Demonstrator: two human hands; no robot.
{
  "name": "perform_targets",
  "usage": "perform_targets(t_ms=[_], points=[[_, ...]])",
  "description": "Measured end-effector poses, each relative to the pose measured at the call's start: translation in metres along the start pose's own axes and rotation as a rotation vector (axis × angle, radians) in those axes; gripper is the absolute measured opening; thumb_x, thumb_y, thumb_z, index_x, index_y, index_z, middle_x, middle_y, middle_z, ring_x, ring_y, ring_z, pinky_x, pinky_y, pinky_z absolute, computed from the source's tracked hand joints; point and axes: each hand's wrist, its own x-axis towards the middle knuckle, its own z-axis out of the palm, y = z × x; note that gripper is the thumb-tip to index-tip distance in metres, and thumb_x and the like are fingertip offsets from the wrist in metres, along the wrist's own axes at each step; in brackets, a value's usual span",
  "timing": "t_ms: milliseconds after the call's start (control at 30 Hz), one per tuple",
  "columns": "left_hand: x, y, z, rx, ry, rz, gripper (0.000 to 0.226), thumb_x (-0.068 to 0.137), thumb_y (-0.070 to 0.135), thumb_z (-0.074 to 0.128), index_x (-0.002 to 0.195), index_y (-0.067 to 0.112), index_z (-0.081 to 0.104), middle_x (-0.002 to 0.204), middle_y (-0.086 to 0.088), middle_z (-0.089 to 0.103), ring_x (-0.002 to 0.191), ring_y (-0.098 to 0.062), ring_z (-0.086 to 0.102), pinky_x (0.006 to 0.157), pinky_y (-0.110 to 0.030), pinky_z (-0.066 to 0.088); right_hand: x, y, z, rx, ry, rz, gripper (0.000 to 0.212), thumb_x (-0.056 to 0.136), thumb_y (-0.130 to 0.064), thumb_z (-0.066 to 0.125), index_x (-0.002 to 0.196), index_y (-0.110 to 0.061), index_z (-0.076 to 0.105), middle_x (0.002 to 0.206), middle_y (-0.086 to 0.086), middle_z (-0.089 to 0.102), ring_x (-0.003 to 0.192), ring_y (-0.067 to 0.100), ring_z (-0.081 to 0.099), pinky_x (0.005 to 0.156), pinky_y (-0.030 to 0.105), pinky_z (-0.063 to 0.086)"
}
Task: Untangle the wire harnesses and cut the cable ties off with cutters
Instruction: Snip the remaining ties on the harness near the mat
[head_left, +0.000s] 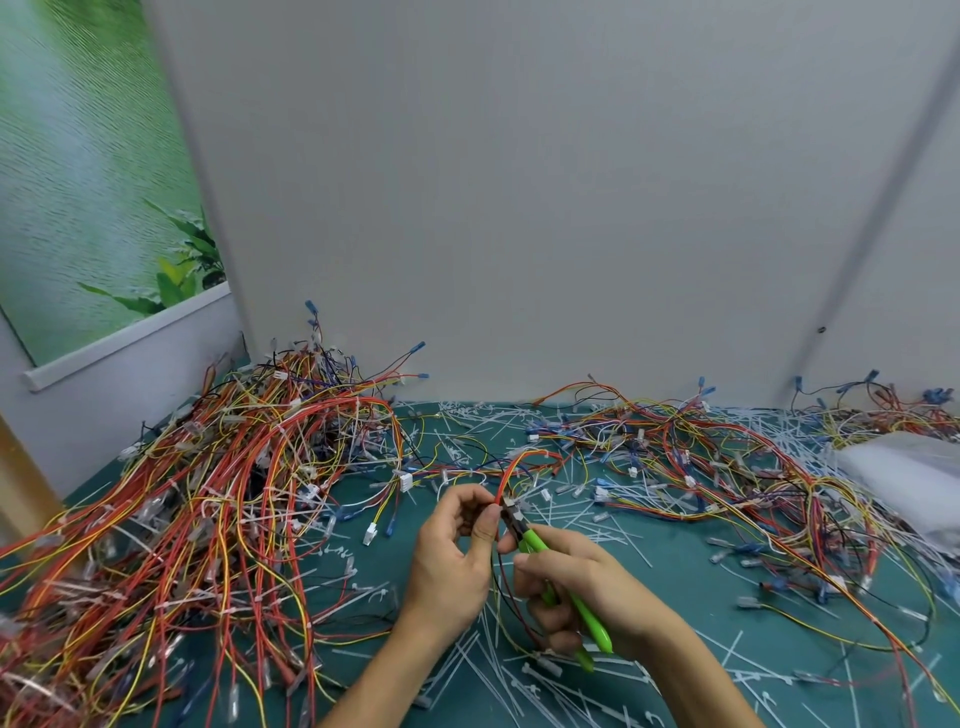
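Right hand (587, 587) grips green cutters (536, 543), nose aimed up-left at wires (511, 470) pinched by left hand (457, 551).

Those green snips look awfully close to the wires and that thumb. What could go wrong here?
1. The cutters in the right hand have their tip right at the held wires, so a squeeze may nick insulation.
2. The left hand has its fingers pinching those wires beside the blades, so a slip could catch skin.

Mat (400, 545) open between harness heaps (218, 499)
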Motion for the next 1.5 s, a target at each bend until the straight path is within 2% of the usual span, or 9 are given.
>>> perform_targets(t_ms=[133, 333, 600, 767, 1033, 1167, 1300, 1400, 1500], points=[[-0.001, 0.003, 0.001, -0.017, -0.016, 0.010, 0.003, 0.098, 0.021, 0.063, 0.098, 0.022, 0.059, 0.077, 0.007, 0.065, 0.073, -0.013, 0.064, 0.074, -0.031, 0.054, 0.000, 0.001, -0.001, 0.037, -0.043, 0.012, 0.040, 0.082, -0.029, 0.070, 0.115, -0.014, 0.054, 0.074, 0.003, 0.045, 0.049, 0.015, 0.034, 0.046, 0.020, 0.033], [-0.002, 0.005, 0.002, -0.086, 0.017, -0.041, 0.003, 0.097, 0.010, 0.064, 0.097, 0.012, 0.061, 0.079, 0.001, 0.066, 0.077, -0.026, 0.066, 0.078, -0.047, 0.056, 0.002, 0.004, -0.002, -0.033, -0.003, -0.010, 0.033, 0.087, -0.022, 0.064, 0.117, -0.013, 0.054, 0.073, 0.001, 0.042, 0.051, 0.013, 0.030, 0.042, 0.017, 0.031], [0.001, 0.011, 0.006, -0.259, 0.069, -0.185, 0.002, 0.095, 0.002, 0.064, 0.096, 0.003, 0.063, 0.077, 0.003, 0.067, 0.075, -0.019, 0.063, 0.076, -0.038, 0.055, 0.006, 0.009, 0.000, -0.137, 0.017, -0.070, 0.032, 0.090, -0.019, 0.059, 0.119, -0.010, 0.048, 0.073, 0.002, 0.034, 0.054, 0.013, 0.026, 0.045, 0.020, 0.029], [0.001, 0.012, 0.005, -0.357, 0.052, -0.254, 0.002, 0.096, 0.001, 0.062, 0.095, 0.002, 0.063, 0.070, 0.002, 0.065, 0.065, -0.012, 0.060, 0.062, -0.021, 0.053, 0.007, 0.010, -0.001, -0.096, -0.005, -0.058, 0.040, 0.089, -0.017, 0.063, 0.122, -0.005, 0.046, 0.073, 0.002, 0.042, 0.054, 0.015, 0.035, 0.048, 0.026, 0.031], [0.003, 0.009, 0.005, -0.548, 0.003, -0.366, 0.012, 0.090, 0.008, 0.065, 0.097, 0.000, 0.062, 0.071, -0.003, 0.068, 0.061, -0.011, 0.062, 0.060, -0.020, 0.053, 0.005, 0.006, -0.001, -0.181, 0.021, -0.096, 0.038, 0.090, -0.017, 0.059, 0.122, -0.002, 0.045, 0.072, 0.006, 0.033, 0.049, 0.012, 0.030, 0.042, 0.019, 0.033], [0.004, 0.006, 0.004, -0.623, -0.036, -0.414, 0.022, 0.083, 0.016, 0.067, 0.098, 0.001, 0.062, 0.072, -0.005, 0.067, 0.061, -0.012, 0.061, 0.062, -0.021, 0.053, 0.004, 0.006, 0.000, -0.152, 0.002, -0.093, 0.029, 0.090, -0.016, 0.057, 0.117, -0.009, 0.048, 0.072, 0.005, 0.032, 0.049, 0.012, 0.027, 0.042, 0.018, 0.031], [0.004, 0.004, 0.004, -0.568, -0.057, -0.352, 0.025, 0.084, 0.019, 0.067, 0.099, 0.000, 0.060, 0.071, -0.004, 0.066, 0.062, -0.013, 0.059, 0.063, -0.021, 0.052, 0.004, 0.005, -0.002, -0.044, -0.026, -0.047, 0.030, 0.087, -0.019, 0.064, 0.114, -0.014, 0.051, 0.073, 0.003, 0.039, 0.050, 0.013, 0.028, 0.046, 0.019, 0.027], [0.004, 0.003, 0.003, -0.380, -0.042, -0.215, 0.023, 0.086, 0.022, 0.068, 0.096, 0.003, 0.062, 0.074, 0.002, 0.067, 0.068, -0.011, 0.061, 0.070, -0.022, 0.052, 0.003, 0.003, -0.007, 0.072, -0.072, 0.004, 0.031, 0.088, -0.022, 0.065, 0.116, -0.013, 0.053, 0.074, 0.003, 0.042, 0.049, 0.013, 0.028, 0.045, 0.019, 0.029], [0.004, 0.001, -0.001, -0.173, -0.049, -0.060, 0.012, 0.090, 0.025, 0.069, 0.096, 0.015, 0.063, 0.081, 0.011, 0.069, 0.076, -0.006, 0.063, 0.076, -0.020, 0.051, 0.002, 0.002, -0.011, 0.122, -0.097, 0.032, 0.027, 0.088, -0.023, 0.066, 0.114, -0.015, 0.058, 0.074, 0.002, 0.039, 0.048, 0.012, 0.026, 0.044, 0.018, 0.030]])
